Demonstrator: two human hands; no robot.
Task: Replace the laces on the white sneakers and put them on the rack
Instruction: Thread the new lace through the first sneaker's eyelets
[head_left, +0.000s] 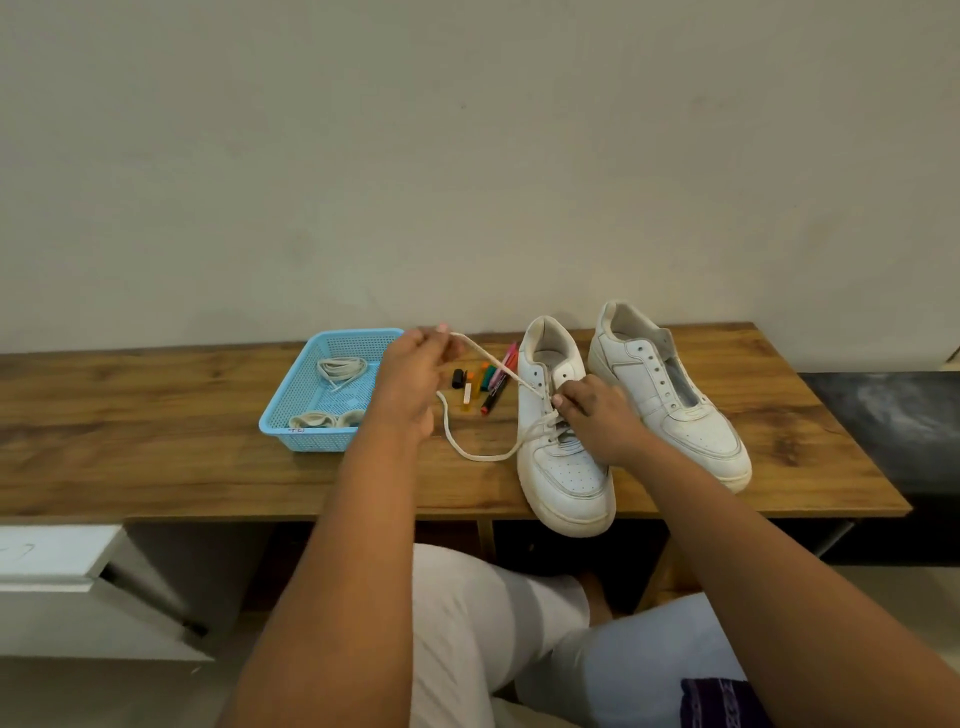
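— Where were the shoes when you looked over?

— Both on the long brown wood-grain table (156, 415) against the pale wall. The nearer white leather sneaker (563, 467) stood toe toward the person, its toe just over the front edge. The second white leather sneaker (670, 400) sat just beside it on the right, with bare eyelets and its tongue showing through the gap.

— And the hands?

— The left hand (415, 374) was raised over the table, its fingertips pinching a flat white shoelace (483, 457) near one end. From there the lace ran taut down to the nearer sneaker's eyelets, and another stretch of it lay in a loose loop on the wood to the left of the shoe. The right hand (597, 415) rested on that sneaker's eyelet area, fingers curled down onto the lacing; I could not tell whether it pinched the lace or only pressed there.

— Anything else on the table?

— A light blue perforated plastic tray (291, 415) to the left, holding a loose coil of pale laces (340, 370) at the back and a bundle of cream laces (322, 420) at the front. Between the tray and the shoes lay a small scatter of coloured markers and caps (483, 384). A white cabinet (52, 561) stood below the table's left side.
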